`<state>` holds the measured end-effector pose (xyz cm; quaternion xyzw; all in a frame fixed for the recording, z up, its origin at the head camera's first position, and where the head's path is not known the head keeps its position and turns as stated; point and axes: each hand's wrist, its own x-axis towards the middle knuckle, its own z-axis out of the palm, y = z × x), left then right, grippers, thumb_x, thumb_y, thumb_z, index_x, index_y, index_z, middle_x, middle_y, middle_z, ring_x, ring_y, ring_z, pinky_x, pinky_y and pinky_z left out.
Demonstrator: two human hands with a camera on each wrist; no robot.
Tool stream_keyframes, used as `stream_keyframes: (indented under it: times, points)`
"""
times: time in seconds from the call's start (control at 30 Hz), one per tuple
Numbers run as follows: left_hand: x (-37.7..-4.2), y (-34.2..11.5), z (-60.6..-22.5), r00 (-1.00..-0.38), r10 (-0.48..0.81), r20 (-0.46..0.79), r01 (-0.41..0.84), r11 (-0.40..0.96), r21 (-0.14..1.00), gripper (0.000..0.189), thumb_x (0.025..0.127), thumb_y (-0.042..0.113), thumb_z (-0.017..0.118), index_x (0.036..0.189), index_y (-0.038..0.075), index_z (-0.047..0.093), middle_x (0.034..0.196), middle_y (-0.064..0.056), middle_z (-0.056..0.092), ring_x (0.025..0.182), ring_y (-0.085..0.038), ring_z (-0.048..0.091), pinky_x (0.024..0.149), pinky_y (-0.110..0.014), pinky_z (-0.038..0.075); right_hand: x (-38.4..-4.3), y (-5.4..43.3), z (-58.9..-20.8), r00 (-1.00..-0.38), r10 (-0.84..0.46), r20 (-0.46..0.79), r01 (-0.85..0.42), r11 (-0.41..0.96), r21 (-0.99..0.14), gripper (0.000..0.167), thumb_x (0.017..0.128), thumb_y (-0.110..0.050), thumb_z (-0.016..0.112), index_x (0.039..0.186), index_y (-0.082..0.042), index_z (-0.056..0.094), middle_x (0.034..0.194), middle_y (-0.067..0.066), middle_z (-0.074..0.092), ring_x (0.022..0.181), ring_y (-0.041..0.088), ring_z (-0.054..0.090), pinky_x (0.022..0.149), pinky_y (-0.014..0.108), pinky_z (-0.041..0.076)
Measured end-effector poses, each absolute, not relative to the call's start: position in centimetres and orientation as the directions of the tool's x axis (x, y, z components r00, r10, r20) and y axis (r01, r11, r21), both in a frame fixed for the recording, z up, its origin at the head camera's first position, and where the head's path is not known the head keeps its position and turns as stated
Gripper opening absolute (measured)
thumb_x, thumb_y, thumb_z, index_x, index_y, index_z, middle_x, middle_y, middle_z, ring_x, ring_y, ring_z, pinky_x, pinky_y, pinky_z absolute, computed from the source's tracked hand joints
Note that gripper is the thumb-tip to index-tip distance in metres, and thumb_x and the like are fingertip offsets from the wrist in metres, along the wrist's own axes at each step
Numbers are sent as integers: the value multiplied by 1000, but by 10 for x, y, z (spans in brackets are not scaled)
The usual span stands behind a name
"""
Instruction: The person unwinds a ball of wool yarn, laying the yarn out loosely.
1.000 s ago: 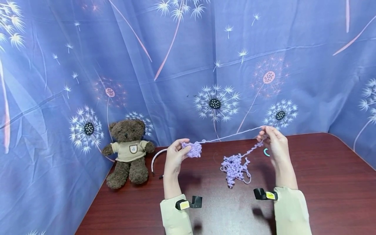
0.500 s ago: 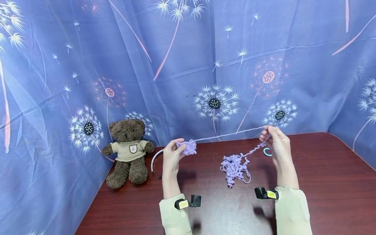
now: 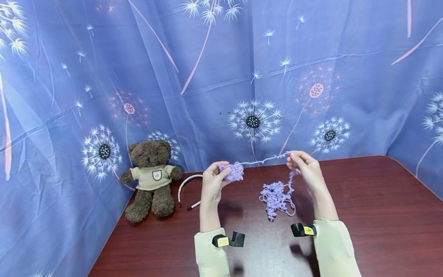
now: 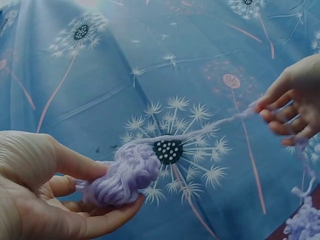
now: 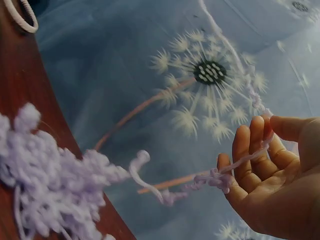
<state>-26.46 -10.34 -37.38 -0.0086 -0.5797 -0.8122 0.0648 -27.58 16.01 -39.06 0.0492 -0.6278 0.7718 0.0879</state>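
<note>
Both hands raised above the table [image 3: 380, 200], forearms reaching forward, wrists about level, right fingertips slightly higher than left. Left hand [image 3: 212, 182]: clamped on the lilac yarn bundle [image 3: 235, 171], thumb on top, fingers underneath, bundle poking out on the side toward the right hand. Right hand [image 3: 308, 171]: thumb and index together, pinching the yarn strand [image 3: 263, 160]; other fingers loosely bent, palm turned inward. Strand spans the gap between the two grips, near straight with a slight sag, small kinks close to the right pinch. Past that pinch it crosses the right fingers and drops to the tangled yarn pile [image 3: 275, 197], on the table below and between the hands. White headband [image 3: 183, 184] just left of left grip, teddy bear [image 3: 152, 177] further left.
</note>
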Motion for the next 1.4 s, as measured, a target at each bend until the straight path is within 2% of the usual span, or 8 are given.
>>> stream_keyframes:
  times: [0.13,0.3,0.47,0.67,0.87,1.1,1.27,1.4]
  points:
    - [-264,-99,-373,-993,-72,94,112,-312,943,18,86,-13,57,104,-12,60,82,3,64,73,-9,62,61,-22,57,-277,142,-391,-978,12,207,-207,-95,-974,13,100,-19,55,103,-17,67,82,-20,67,79,-3,65,76,12,54]
    - [-263,-95,-371,-994,-53,95,106,-305,947,19,86,-12,58,105,-14,59,82,4,64,71,-8,62,61,-22,57,-276,115,-391,-967,-103,232,-236,24,-972,36,102,-18,50,124,11,53,95,-16,67,87,-4,64,88,17,54]
    - [-262,-92,-371,-995,-40,94,102,-297,950,17,87,-11,58,104,-12,59,83,3,64,73,-8,63,63,-22,58,-271,90,-388,-949,-213,231,-259,114,-959,35,101,-20,52,125,5,56,102,5,68,83,0,62,79,22,55]
    - [-263,-89,-372,-996,11,86,79,-272,959,23,93,-3,55,114,-13,55,89,-1,60,78,-9,63,68,-28,60,-267,76,-386,-951,-221,214,-249,145,-958,31,95,-15,61,118,5,59,77,-4,64,63,4,56,55,25,48]
    - [-261,-86,-370,-986,154,69,24,-278,960,35,92,-7,55,125,-10,45,103,-8,57,84,-13,65,76,-42,62,-267,75,-385,-969,-132,211,-223,87,-971,29,94,-11,61,115,9,60,74,-9,64,70,2,63,64,21,50]
    - [-261,-86,-371,-989,132,60,27,-240,970,49,82,-18,58,129,-11,44,100,-9,58,77,-9,64,67,-21,58,-267,79,-383,-974,-96,207,-214,77,-974,30,95,-12,61,115,11,60,73,-14,65,70,-2,63,68,19,51]
    - [-263,-91,-372,-993,71,92,72,-245,967,47,83,-14,61,128,-8,47,89,1,63,71,-5,61,63,-17,52,-269,88,-382,-980,-61,190,-193,51,-980,30,96,-12,59,114,12,59,74,-15,65,71,-2,64,71,16,53]
    - [-263,-96,-372,-993,35,114,103,-236,966,45,84,-11,62,127,-9,49,82,4,64,69,-3,62,63,-17,51,-271,96,-382,-980,-50,193,-193,1,-981,18,97,-12,58,106,3,63,74,-16,65,72,0,65,76,17,56]
